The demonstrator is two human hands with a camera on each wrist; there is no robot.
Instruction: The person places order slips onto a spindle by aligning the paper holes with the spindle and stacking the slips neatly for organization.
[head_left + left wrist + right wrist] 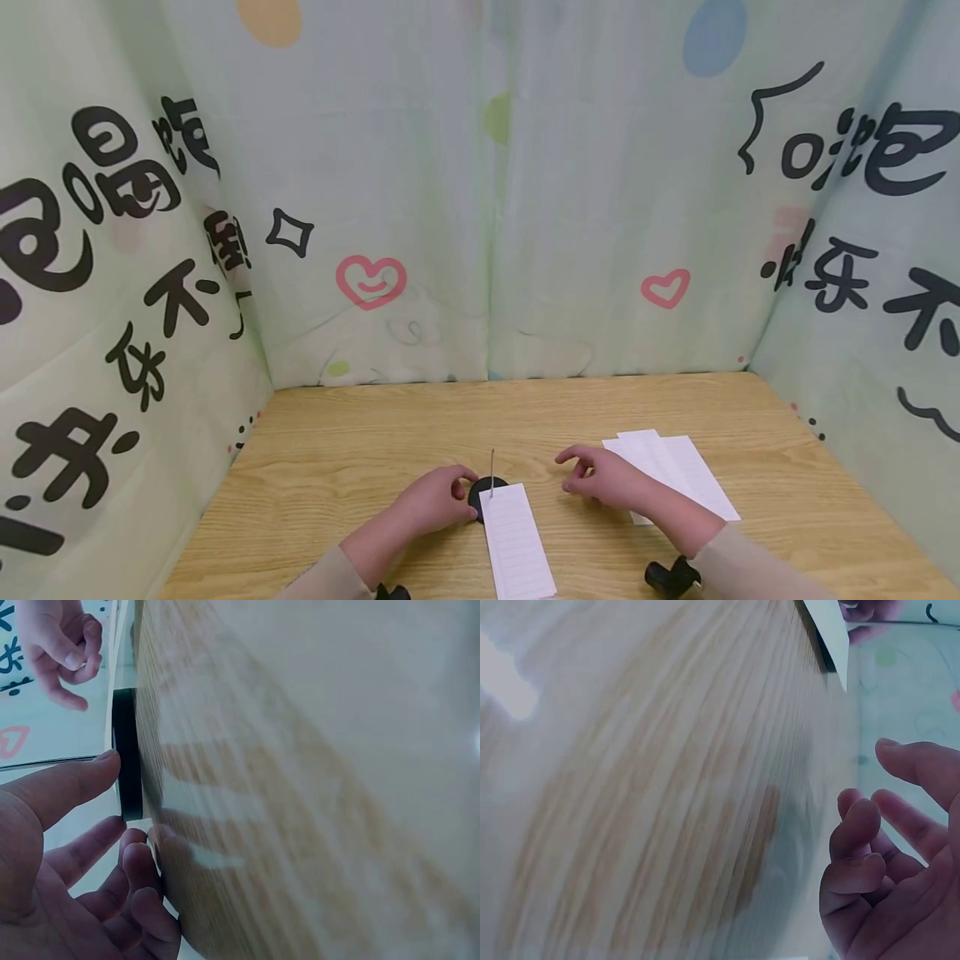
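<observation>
A bill spike stands on the table, its round black base [482, 484] carrying a thin upright metal rod [492, 463]. White lined paper slips [517, 542] lie over the front of the base, at the foot of the rod, and reach toward the person. My left hand [431, 502] holds the base's left edge; in the left wrist view, thumb and forefinger span the dark base [128, 757]. Right of the spike, my right hand [609, 477] hovers with loosely bent fingers and nothing in them, as the right wrist view also shows.
More white lined paper slips [697, 475] lie overlapping on the table [360, 433], partly behind my right forearm. Printed curtains [450, 208] hang along the table's back and both sides. Black wrist fittings [672, 577] show below the sleeves.
</observation>
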